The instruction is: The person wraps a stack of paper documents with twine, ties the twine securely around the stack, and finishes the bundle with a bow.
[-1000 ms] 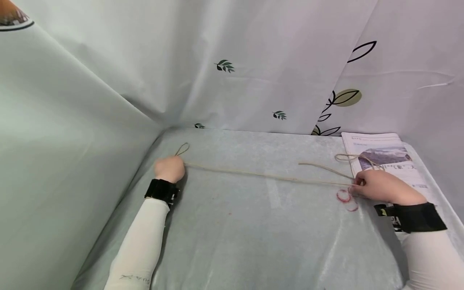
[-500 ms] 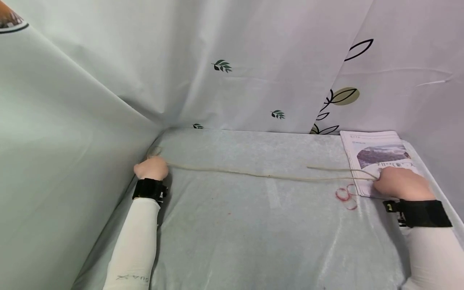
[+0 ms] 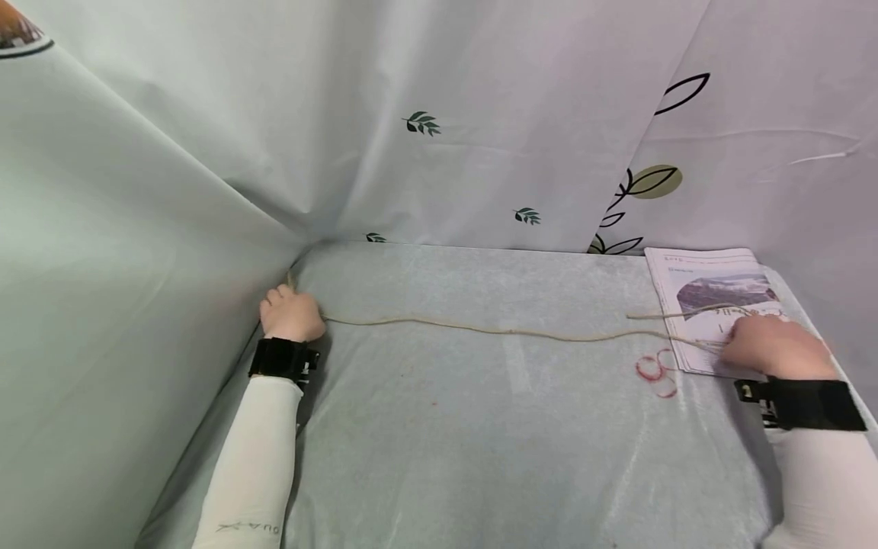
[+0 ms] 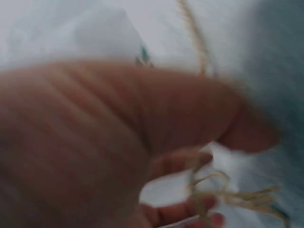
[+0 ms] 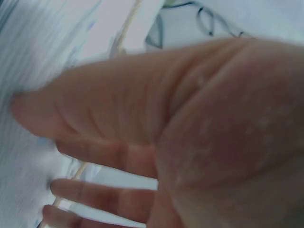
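A thin tan twine (image 3: 528, 332) lies in a gently wavy line across the grey-covered table. My left hand (image 3: 291, 314) is over its left end, fingers spread. In the left wrist view the thumb stands apart from the fingers, and a looped, knotted part of the twine (image 4: 247, 197) lies by the fingertips. At the right, my right hand (image 3: 778, 347) is over a stack of printed papers (image 3: 727, 293), where the twine doubles back to a loose end. The right wrist view has its thumb and fingers extended, with twine (image 5: 128, 23) passing behind them.
Thin red loops (image 3: 648, 370), whose kind I cannot tell, lie left of the papers' near corner. A pale cloth wall (image 3: 466, 175) with leaf prints rises behind the table (image 3: 439, 457). Another cloth wall (image 3: 137, 267) stands close by the left hand.
Both hands have moved outward, the left leftward and the right onto the papers. The twine went from taut to slack and wavy. The left fingers have spread.
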### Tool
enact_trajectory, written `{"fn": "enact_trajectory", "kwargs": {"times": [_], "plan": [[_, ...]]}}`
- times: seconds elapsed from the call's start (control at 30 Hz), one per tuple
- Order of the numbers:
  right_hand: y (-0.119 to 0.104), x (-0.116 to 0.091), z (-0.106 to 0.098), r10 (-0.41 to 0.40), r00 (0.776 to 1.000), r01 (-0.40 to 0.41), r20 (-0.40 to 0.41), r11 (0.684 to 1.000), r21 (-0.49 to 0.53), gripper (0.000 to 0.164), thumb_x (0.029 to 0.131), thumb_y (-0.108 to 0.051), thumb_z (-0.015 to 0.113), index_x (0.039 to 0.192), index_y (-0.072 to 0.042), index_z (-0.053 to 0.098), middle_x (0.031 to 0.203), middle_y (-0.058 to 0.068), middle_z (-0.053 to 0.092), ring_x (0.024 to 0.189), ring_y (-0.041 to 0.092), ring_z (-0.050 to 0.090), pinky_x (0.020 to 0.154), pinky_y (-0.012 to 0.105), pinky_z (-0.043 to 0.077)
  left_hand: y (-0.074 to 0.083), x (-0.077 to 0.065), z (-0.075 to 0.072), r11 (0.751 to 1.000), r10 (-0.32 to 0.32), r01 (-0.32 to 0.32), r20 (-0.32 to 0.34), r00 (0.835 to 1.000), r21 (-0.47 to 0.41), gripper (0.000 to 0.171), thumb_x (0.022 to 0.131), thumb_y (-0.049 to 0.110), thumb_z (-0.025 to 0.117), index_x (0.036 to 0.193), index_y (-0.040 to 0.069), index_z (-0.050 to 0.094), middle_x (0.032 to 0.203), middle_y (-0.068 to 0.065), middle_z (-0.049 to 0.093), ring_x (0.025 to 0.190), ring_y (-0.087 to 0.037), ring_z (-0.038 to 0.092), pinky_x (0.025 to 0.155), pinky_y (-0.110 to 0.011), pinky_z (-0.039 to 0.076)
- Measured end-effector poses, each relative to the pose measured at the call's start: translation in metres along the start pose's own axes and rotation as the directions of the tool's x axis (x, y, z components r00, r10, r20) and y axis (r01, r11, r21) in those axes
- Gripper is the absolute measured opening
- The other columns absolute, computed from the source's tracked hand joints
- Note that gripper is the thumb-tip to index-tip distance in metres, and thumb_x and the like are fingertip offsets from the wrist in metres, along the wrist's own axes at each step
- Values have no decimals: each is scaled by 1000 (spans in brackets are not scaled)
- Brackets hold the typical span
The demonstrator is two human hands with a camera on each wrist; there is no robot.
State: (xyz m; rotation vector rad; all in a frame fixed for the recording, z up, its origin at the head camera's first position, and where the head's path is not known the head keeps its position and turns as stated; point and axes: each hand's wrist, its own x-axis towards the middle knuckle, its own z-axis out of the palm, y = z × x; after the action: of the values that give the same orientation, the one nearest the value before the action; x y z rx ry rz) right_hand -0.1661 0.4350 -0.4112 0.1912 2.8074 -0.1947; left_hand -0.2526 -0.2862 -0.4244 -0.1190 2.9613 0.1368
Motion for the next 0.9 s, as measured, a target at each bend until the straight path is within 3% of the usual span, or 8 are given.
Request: {"fn": "enact_trajectory", "kwargs": {"times": [0.1,0.23,0.3,0.37,0.47,0.57,0.7,0.9], "plan": [[-15,1,4,-178,982,176,-55,984,-40,34,83,-21,79,108,2,75,113,39,65,100,64,61,76,76,49,15,-8,-3,997,70,-69,-37,997,19,51,91,10,67,135,-14,58,141,-49,31,135,-67,26,117,-78,16],[-43,6,17,-385,903,383,-190,922,-46,50,91,-20,84,130,9,71,129,40,64,119,67,58,92,79,46,38,-14,-4,981,195,-194,-52,979,28,72,96,17,73,158,-10,48,163,-47,22,151,-67,17,125,-77,9],[-57,9,24,-457,854,467,-247,884,-21,47,93,-16,84,131,10,71,127,36,69,119,60,63,97,74,48,50,-15,0,955,297,-297,-43,954,16,70,100,19,74,160,-8,49,168,-41,29,157,-61,23,128,-72,17],[-68,11,32,-510,816,531,-274,848,3,45,95,-13,84,132,10,71,125,32,72,118,55,67,99,69,51,61,-14,9,914,405,-405,-34,914,-4,64,105,21,72,159,-7,52,166,-35,41,156,-54,34,127,-67,29],[-77,13,40,-544,788,568,-289,823,-2,41,98,-11,83,133,6,72,123,28,73,115,51,69,98,66,53,76,-14,22,862,506,-507,-46,861,-16,50,108,17,69,152,-5,61,151,-28,59,144,-46,52,119,-60,43],[-80,15,44,-570,768,589,-294,808,-29,27,98,-8,83,123,0,77,111,15,73,99,36,72,88,59,56,82,-15,30,820,569,-572,-90,817,-7,34,107,11,69,138,-3,72,132,-22,67,126,-41,63,108,-55,51],[-76,14,41,-592,762,613,-263,790,-2,11,95,-3,84,98,-13,81,92,-6,69,80,12,63,74,43,54,81,-15,30,783,614,-622,-125,779,-32,15,104,4,73,117,3,79,111,-12,73,105,-33,70,95,-51,58],[-66,3,30,-553,828,561,-97,820,111,29,91,-4,81,77,-25,68,74,-15,56,66,4,46,64,30,40,79,-18,20,760,638,-632,-5,770,-151,13,101,7,78,91,15,78,89,3,70,78,-17,62,76,-40,54]]}}
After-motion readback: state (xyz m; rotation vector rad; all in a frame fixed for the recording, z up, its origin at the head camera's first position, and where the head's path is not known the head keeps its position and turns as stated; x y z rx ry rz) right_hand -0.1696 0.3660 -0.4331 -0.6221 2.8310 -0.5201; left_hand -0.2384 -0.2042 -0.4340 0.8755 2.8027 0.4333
